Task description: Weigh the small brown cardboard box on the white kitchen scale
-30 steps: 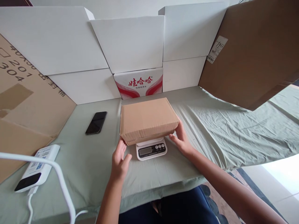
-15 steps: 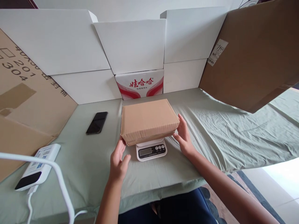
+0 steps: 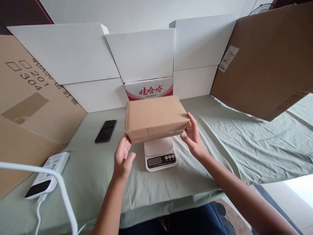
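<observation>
Between my two hands is a closed brown cardboard box (image 3: 157,116), held up above a white kitchen scale (image 3: 161,160). My left hand (image 3: 124,155) grips the box's near left corner, its fingers under the edge and its thumb apart. On the other side, my right hand (image 3: 194,137) presses against the right end, with fingers curled at the lower edge. Part of the scale's platform shows beneath the box; the back of it is hidden. The scale's small display and round buttons face me, and its reading cannot be made out.
A black phone (image 3: 106,131) lies left on the green cloth (image 3: 97,176). Nearer me are a white power strip (image 3: 47,176) and a white cable (image 3: 62,186). White boxes (image 3: 146,54) line the back, with large cardboard boxes (image 3: 259,62) at both sides.
Both hands have raised the cardboard box off the scale and moved it slightly away from me. More of the scale's platform now shows. The view has shifted a little.
</observation>
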Tool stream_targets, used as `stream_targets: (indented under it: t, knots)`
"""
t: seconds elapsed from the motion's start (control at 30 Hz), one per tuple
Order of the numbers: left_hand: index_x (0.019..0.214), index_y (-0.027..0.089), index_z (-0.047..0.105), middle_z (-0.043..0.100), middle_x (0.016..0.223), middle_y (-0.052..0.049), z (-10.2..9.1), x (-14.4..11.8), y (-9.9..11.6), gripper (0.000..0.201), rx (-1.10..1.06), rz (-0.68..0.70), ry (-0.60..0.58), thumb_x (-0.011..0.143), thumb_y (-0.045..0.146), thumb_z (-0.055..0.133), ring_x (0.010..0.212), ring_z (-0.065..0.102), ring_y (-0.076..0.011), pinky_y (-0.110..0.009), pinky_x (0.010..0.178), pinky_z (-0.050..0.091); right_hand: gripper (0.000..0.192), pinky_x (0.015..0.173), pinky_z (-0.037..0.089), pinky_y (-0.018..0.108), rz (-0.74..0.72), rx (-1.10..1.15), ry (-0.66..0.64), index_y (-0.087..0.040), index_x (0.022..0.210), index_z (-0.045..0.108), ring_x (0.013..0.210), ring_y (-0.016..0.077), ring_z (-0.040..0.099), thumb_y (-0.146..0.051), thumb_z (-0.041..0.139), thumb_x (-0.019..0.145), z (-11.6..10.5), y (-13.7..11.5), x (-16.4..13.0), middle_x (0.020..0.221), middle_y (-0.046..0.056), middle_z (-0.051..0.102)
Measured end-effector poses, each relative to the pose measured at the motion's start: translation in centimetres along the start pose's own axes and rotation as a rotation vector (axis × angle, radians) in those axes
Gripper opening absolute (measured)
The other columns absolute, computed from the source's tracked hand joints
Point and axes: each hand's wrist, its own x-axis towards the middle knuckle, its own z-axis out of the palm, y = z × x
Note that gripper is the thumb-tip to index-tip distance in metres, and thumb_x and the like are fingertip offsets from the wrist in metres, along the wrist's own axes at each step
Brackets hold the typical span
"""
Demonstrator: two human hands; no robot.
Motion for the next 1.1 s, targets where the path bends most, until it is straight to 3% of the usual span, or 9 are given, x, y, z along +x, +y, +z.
stream_targets:
  t: [0.13, 0.27, 0.43, 0.77, 0.87, 1.0, 1.1]
  knots:
    - [0.149, 0.024, 0.052, 0.062, 0.146, -0.013, 1.1, 5.5, -0.5, 0.081, -0.023, 0.062, -0.015, 0.069, 0.013, 0.061, 0.145, 0.052, -0.0319, -0.053, 0.125, 0.034, 0.085, 0.123, 0.042, 0.053, -0.069, 0.048, 0.008, -0.039, 0.163, 0.019, 0.151, 0.032, 0.045, -0.065, 0.061, 0.094, 1.4, 1.2, 4.9, 0.168, 0.006, 0.039]
    - [0.14, 0.024, 0.053, 0.064, 0.14, -0.014, 2.0, 8.5, -4.0, 0.079, -0.03, -0.045, 0.057, 0.062, 0.018, 0.063, 0.139, 0.057, -0.0327, -0.05, 0.119, 0.042, 0.083, 0.124, 0.039, 0.054, -0.037, 0.078, 0.045, -0.035, 0.161, 0.023, 0.148, 0.0325, 0.045, -0.063, 0.061, 0.093, 3.2, 5.2, 7.4, 0.167, 0.007, 0.039]
    - [0.137, 0.025, 0.053, 0.065, 0.137, -0.014, 2.0, 8.7, -7.2, 0.079, -0.027, -0.123, 0.042, 0.058, 0.02, 0.062, 0.136, 0.058, -0.0331, -0.046, 0.11, 0.048, 0.082, 0.123, 0.038, 0.051, 0.054, 0.068, 0.052, -0.036, 0.158, 0.023, 0.146, 0.0305, 0.045, -0.062, 0.061, 0.09, 3.9, 8.7, 7.2, 0.163, 0.005, 0.041]
    - [0.136, 0.021, 0.053, 0.067, 0.137, -0.016, 1.6, 8.7, -8.3, 0.077, -0.016, -0.187, 0.005, 0.059, 0.016, 0.058, 0.128, 0.064, -0.0329, -0.038, 0.092, 0.055, 0.08, 0.116, 0.044, 0.054, 0.143, 0.098, 0.068, -0.03, 0.154, 0.03, 0.133, 0.0321, 0.055, -0.058, 0.064, 0.088, 3.8, 8.9, 7.2, 0.153, 0.011, 0.052]
    - [0.144, 0.022, 0.051, 0.057, 0.154, -0.018, 1.0, 8.9, -8.7, 0.084, -0.014, -0.187, 0.006, 0.06, 0.013, 0.059, 0.143, 0.054, -0.0347, -0.039, 0.1, 0.053, 0.086, 0.119, 0.042, 0.056, 0.156, 0.115, 0.065, -0.032, 0.158, 0.023, 0.138, 0.0321, 0.054, -0.06, 0.063, 0.088, 3.6, 9.4, 7.1, 0.161, 0.011, 0.047]
    - [0.155, 0.024, 0.042, 0.033, 0.172, -0.014, -0.1, 9.2, -8.8, 0.097, -0.01, -0.189, 0.126, 0.06, 0.014, 0.059, 0.16, 0.03, -0.034, -0.042, 0.118, 0.042, 0.092, 0.124, 0.035, 0.059, 0.215, 0.129, 0.126, -0.036, 0.163, 0.016, 0.15, 0.0324, 0.046, -0.059, 0.063, 0.088, 2.8, 9.9, 7.0, 0.17, 0.01, 0.035]
    - [0.157, 0.024, 0.043, 0.033, 0.172, -0.014, -0.4, 9.3, -8.7, 0.098, -0.006, -0.203, 0.144, 0.061, 0.015, 0.06, 0.161, 0.028, -0.034, -0.043, 0.121, 0.038, 0.093, 0.124, 0.035, 0.061, 0.247, 0.13, 0.125, -0.033, 0.164, 0.019, 0.151, 0.0332, 0.045, -0.057, 0.064, 0.087, 2.5, 10.0, 6.9, 0.169, 0.012, 0.039]
